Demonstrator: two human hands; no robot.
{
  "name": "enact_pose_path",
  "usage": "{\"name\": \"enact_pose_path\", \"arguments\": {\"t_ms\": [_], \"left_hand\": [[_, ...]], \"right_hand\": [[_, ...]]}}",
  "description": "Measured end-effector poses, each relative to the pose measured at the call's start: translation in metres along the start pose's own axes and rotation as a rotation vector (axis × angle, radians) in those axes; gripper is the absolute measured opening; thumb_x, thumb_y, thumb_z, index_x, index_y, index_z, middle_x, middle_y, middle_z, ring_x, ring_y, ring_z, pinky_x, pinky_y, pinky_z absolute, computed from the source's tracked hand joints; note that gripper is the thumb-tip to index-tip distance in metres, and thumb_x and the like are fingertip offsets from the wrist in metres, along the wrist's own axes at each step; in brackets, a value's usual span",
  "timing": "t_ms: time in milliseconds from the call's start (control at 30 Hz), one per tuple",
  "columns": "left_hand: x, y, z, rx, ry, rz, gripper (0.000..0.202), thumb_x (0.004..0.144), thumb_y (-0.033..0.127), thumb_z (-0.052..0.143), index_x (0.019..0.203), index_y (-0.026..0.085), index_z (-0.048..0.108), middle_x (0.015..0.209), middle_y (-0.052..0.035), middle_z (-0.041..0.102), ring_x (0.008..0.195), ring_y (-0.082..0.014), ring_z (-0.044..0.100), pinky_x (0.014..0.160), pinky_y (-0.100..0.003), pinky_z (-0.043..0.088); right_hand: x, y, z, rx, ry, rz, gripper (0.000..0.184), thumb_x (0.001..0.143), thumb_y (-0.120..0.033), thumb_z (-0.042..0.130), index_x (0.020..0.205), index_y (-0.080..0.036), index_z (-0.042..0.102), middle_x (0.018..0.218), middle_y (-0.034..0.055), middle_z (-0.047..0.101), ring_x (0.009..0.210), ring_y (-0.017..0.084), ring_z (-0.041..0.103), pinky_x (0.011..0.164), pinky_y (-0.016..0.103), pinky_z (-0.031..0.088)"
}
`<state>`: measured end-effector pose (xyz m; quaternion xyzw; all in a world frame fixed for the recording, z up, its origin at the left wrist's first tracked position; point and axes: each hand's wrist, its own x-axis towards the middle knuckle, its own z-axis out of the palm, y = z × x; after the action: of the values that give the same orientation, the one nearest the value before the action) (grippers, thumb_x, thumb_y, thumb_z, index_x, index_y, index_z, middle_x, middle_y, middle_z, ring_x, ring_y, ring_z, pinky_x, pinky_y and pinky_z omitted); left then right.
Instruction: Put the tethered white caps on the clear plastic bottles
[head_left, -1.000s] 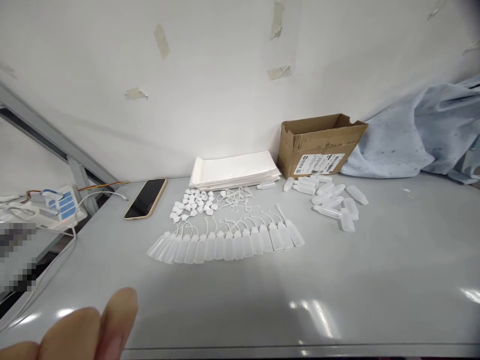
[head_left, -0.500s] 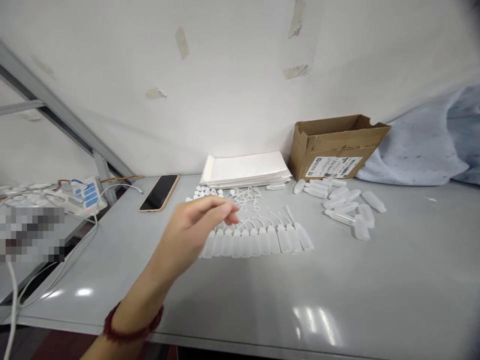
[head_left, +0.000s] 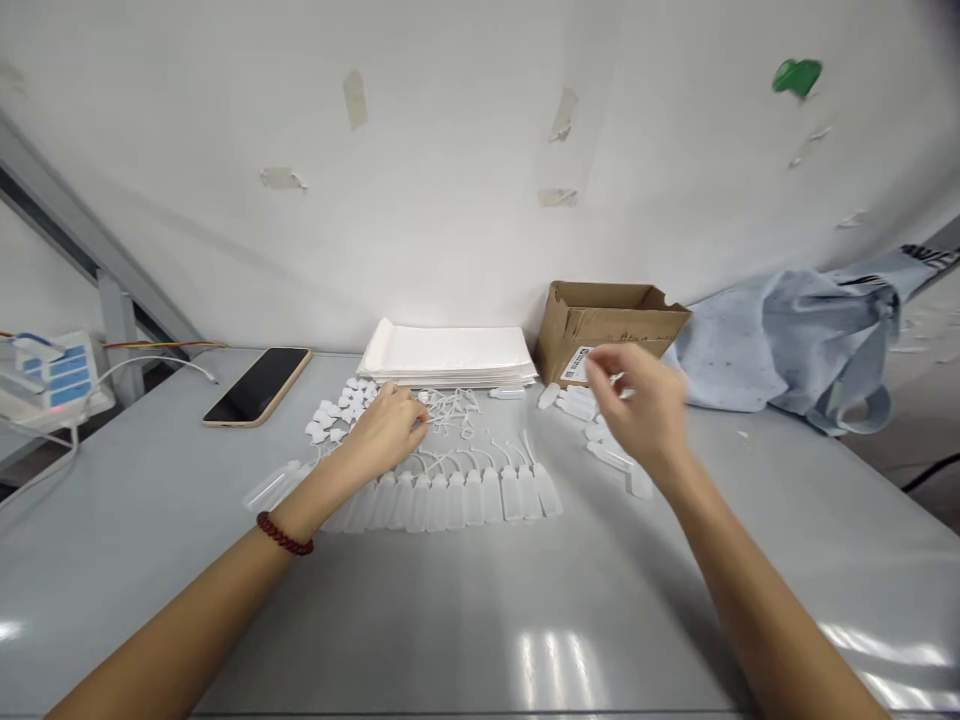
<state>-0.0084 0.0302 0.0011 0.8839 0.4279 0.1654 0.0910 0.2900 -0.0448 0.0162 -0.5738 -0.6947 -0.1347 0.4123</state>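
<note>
My left hand [head_left: 386, 428], with a dark red bracelet at the wrist, reaches to the tangle of thin white tubes [head_left: 454, 405] and the small white caps [head_left: 326, 420]. Its fingers bend down together at the tubes, and their tips are partly hidden. Raised in front of the cardboard box, my right hand [head_left: 637, 400] is slightly blurred. Its fingers curl loosely, thumb apart from the forefinger, with nothing visible between them. Below it lie loose clear plastic bottles [head_left: 577, 403]. A row of translucent bottles [head_left: 455, 503] with thin curved tubes lies nearer me, partly behind my left forearm.
A stack of white envelopes [head_left: 454, 350] lies against the wall beside the cardboard box [head_left: 615, 325]. A phone [head_left: 259, 388] is at left, with a power strip [head_left: 64, 375] and cables farther left. Light blue cloth [head_left: 787, 340] is bunched at right.
My right hand has come into view over the loose bottles. My left hand has moved back from above the bottle row to the tubes and caps. The view has shifted to the right.
</note>
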Motion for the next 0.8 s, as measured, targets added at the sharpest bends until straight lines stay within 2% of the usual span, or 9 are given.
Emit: {"name": "enact_pose_path", "arguments": {"t_ms": [67, 100, 167, 267, 400, 533, 667, 800], "left_hand": [[-0.003, 0.002, 0.000, -0.029, 0.020, 0.001, 0.027, 0.081, 0.028, 0.046, 0.067, 0.019, 0.067, 0.075, -0.0106, 0.064, 0.085, -0.0293, 0.051, 0.072, -0.040, 0.044], [-0.005, 0.002, 0.000, -0.045, 0.034, -0.003, 0.028, 0.082, 0.029, 0.045, 0.068, 0.020, 0.068, 0.076, -0.0100, 0.064, 0.085, -0.0287, 0.051, 0.071, -0.039, 0.044], [-0.009, 0.003, -0.001, -0.076, 0.066, -0.020, 0.029, 0.084, 0.031, 0.044, 0.073, 0.020, 0.069, 0.078, -0.0086, 0.066, 0.086, -0.0274, 0.051, 0.072, -0.038, 0.044], [-0.014, 0.004, 0.000, -0.114, 0.117, -0.051, 0.028, 0.085, 0.032, 0.046, 0.078, 0.020, 0.069, 0.081, -0.0067, 0.068, 0.087, -0.0258, 0.052, 0.074, -0.037, 0.044], [-0.015, 0.009, 0.001, -0.150, 0.158, -0.081, 0.027, 0.086, 0.032, 0.046, 0.079, 0.020, 0.069, 0.080, -0.0053, 0.069, 0.087, -0.0248, 0.053, 0.074, -0.036, 0.043], [-0.016, 0.015, 0.001, -0.182, 0.190, -0.098, 0.025, 0.087, 0.032, 0.047, 0.079, 0.020, 0.068, 0.084, -0.0047, 0.070, 0.090, -0.0243, 0.054, 0.077, -0.035, 0.043], [-0.016, 0.017, -0.001, -0.230, 0.229, -0.079, 0.022, 0.086, 0.031, 0.049, 0.078, 0.020, 0.067, 0.083, -0.0043, 0.070, 0.089, -0.0239, 0.054, 0.078, -0.035, 0.044], [-0.017, 0.017, 0.000, -0.236, 0.234, -0.056, 0.021, 0.087, 0.029, 0.050, 0.078, 0.019, 0.066, 0.081, -0.0038, 0.069, 0.087, -0.0231, 0.053, 0.076, -0.035, 0.044]], "right_hand": [[-0.004, 0.008, 0.008, -0.106, -0.105, -0.018, 0.021, 0.093, -0.017, 0.045, 0.102, -0.017, 0.063, 0.094, 0.0090, 0.066, 0.088, 0.022, 0.061, 0.075, 0.037, 0.052], [-0.007, 0.012, 0.014, -0.156, -0.170, -0.036, 0.025, 0.091, -0.013, 0.043, 0.103, -0.017, 0.064, 0.096, 0.0104, 0.067, 0.092, 0.024, 0.061, 0.078, 0.038, 0.050], [-0.013, 0.020, 0.025, -0.214, -0.280, -0.074, 0.033, 0.087, -0.007, 0.041, 0.109, -0.018, 0.063, 0.111, 0.0121, 0.066, 0.103, 0.026, 0.058, 0.085, 0.041, 0.047], [-0.021, 0.024, 0.036, -0.255, -0.369, -0.088, 0.039, 0.086, -0.005, 0.040, 0.116, -0.017, 0.061, 0.124, 0.0124, 0.062, 0.110, 0.028, 0.055, 0.085, 0.042, 0.044], [-0.020, 0.012, 0.042, -0.308, -0.423, -0.085, 0.037, 0.090, -0.008, 0.040, 0.119, -0.017, 0.059, 0.127, 0.0133, 0.061, 0.115, 0.030, 0.052, 0.084, 0.042, 0.039], [-0.004, -0.010, 0.049, -0.359, -0.471, -0.148, 0.035, 0.094, -0.009, 0.038, 0.121, -0.017, 0.058, 0.126, 0.0125, 0.061, 0.114, 0.026, 0.053, 0.084, 0.038, 0.035], [0.013, -0.022, 0.063, -0.360, -0.572, -0.253, 0.033, 0.088, -0.001, 0.044, 0.108, -0.019, 0.064, 0.112, 0.0087, 0.067, 0.102, 0.021, 0.056, 0.078, 0.031, 0.035], [0.019, -0.023, 0.073, -0.414, -0.599, -0.289, 0.032, 0.084, 0.003, 0.044, 0.099, -0.014, 0.067, 0.105, 0.0122, 0.064, 0.102, 0.025, 0.051, 0.077, 0.033, 0.034]]}}
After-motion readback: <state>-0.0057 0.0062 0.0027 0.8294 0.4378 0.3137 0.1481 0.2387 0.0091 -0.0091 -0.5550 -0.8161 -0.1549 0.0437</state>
